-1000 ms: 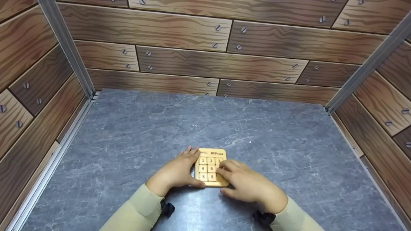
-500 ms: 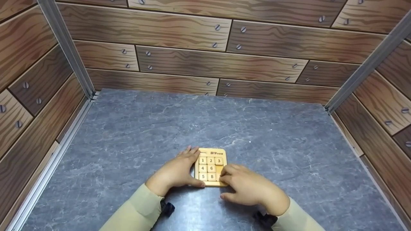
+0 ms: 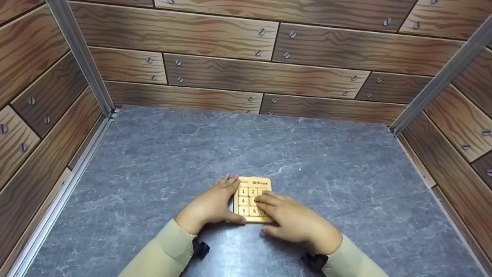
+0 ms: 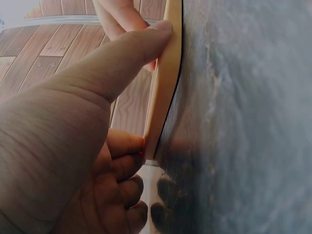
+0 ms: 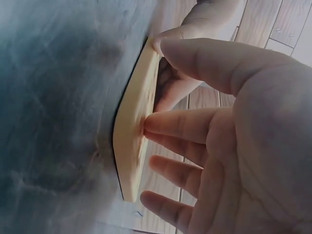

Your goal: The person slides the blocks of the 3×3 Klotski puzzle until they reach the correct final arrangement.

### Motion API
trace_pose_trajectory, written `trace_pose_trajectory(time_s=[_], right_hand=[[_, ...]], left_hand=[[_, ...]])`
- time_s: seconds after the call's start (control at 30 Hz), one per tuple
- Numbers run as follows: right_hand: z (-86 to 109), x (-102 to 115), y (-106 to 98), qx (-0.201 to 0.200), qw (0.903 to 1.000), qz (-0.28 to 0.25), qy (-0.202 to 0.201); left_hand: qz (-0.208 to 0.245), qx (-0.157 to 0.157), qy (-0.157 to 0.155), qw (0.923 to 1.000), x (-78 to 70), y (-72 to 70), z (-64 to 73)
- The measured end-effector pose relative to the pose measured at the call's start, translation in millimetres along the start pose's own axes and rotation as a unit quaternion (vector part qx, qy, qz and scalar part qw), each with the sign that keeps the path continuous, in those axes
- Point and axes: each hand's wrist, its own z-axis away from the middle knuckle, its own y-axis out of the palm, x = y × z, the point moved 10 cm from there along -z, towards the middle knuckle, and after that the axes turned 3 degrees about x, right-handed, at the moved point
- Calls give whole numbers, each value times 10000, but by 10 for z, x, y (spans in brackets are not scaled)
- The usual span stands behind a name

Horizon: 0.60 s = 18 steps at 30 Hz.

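Observation:
A yellow number slide puzzle [image 3: 258,220] lies flat on the table in the head view. Tiles 1, 2, 4, 5 and 8 show; the 3 and 6 are partly covered by my right fingers. My left hand [image 3: 209,204] grips the frame from the left, thumb at the near edge and fingers at the far left corner. In the left wrist view the thumb presses on the puzzle's edge [image 4: 169,68]. Reaching over from the right, my right hand [image 3: 296,217] has fingertips on the right-column tiles. Its fingers look fairly straight in the right wrist view, index fingertip touching the puzzle's face [image 5: 141,127].
The grey marbled tabletop [image 3: 173,154] spreads around the puzzle. Wood-patterned walls [image 3: 215,73] close it in at the back and sides, with metal corner posts [image 3: 78,57]. A black strap [image 3: 200,249] sits at the left wrist, another black strap [image 3: 314,261] at the right.
The right fingers drew back toward the lower right, baring the 3 and a gap beneath it, then moved forward and left over the 3 and 6. Left hand and frame stayed put.

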Motion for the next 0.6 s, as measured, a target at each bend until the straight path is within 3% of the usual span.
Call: trace_pose_trajectory(time_s=[0.33,0.6], right_hand=[[59,-62,-110,-102,9992,124,365],[60,149,-52,-73,9990,412,-164]], left_hand=[[52,-6,-12,10000,11,-2,-7],[52,-2,-13,10000,-2,-6,6]])
